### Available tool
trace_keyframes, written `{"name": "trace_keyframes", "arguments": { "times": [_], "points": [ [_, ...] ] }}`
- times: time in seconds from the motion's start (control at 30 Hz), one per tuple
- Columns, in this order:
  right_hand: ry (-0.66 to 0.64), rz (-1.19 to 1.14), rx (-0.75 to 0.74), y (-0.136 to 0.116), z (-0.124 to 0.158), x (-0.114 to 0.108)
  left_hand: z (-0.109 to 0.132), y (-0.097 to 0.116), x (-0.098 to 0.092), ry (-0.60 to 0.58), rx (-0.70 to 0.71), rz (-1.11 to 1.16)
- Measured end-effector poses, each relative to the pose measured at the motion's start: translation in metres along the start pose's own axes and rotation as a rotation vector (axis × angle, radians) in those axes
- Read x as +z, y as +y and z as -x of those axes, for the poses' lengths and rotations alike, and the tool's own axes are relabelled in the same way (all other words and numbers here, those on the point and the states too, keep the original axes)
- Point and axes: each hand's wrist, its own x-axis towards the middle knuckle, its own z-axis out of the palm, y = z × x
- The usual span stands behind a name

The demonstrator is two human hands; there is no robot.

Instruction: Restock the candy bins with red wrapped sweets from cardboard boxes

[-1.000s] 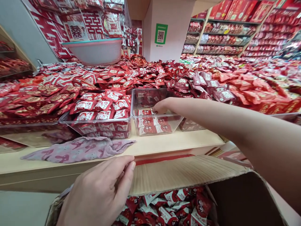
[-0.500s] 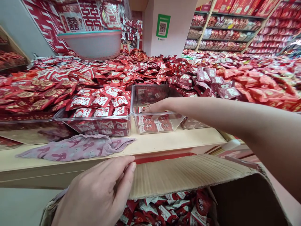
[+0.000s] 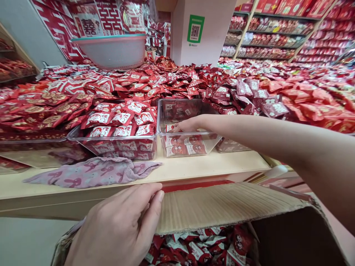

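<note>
My left hand (image 3: 119, 221) is closed on the cardboard box flap (image 3: 222, 207), its thumb and fingers pinching the edge. The open box below holds many red and white packets (image 3: 194, 247). My right hand (image 3: 188, 125) reaches inside a clear plastic bin (image 3: 158, 122), its fingers spread over flat packets (image 3: 195, 147) that lie in rows at the bottom. Whether its palm presses on them is hard to see. Left of that bin, another clear bin (image 3: 83, 137) is heaped with red packets (image 3: 122, 118) with white labels.
A pink patterned cloth (image 3: 94, 173) lies on the pale shelf edge (image 3: 222, 162). Heaps of red packets (image 3: 166, 79) spread behind the bins. A white basin (image 3: 111, 51) rests on them, left of a pillar (image 3: 177, 44) with a green QR sign (image 3: 195, 29).
The view has shifted slightly, so everything sits a little further right. My right hand's fingers look more bent and raised over the packets. My left hand keeps its hold on the flap.
</note>
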Motion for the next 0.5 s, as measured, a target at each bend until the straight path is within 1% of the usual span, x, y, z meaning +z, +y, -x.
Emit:
{"name": "trace_keyframes", "arguments": {
  "times": [0.07, 0.13, 0.2, 0.37, 0.5],
  "points": [
    [0.063, 0.063, -0.021, -0.001, -0.001, -0.002, 0.0, 0.0, 0.0, -0.002, -0.004, 0.001],
    [0.152, 0.133, 0.035, -0.003, -0.003, -0.005, -0.001, -0.001, 0.001, -0.005, -0.012, 0.004],
    [0.198, 0.172, 0.112, -0.003, -0.005, -0.006, -0.002, -0.001, 0.001, -0.014, -0.019, 0.009],
    [0.17, 0.151, 0.221, 0.006, -0.002, -0.003, -0.002, -0.001, 0.0, -0.003, -0.019, 0.01],
    [0.153, 0.069, 0.252, 0.022, 0.008, -0.003, -0.002, 0.0, 0.0, 0.013, -0.012, -0.002]
  ]
}}
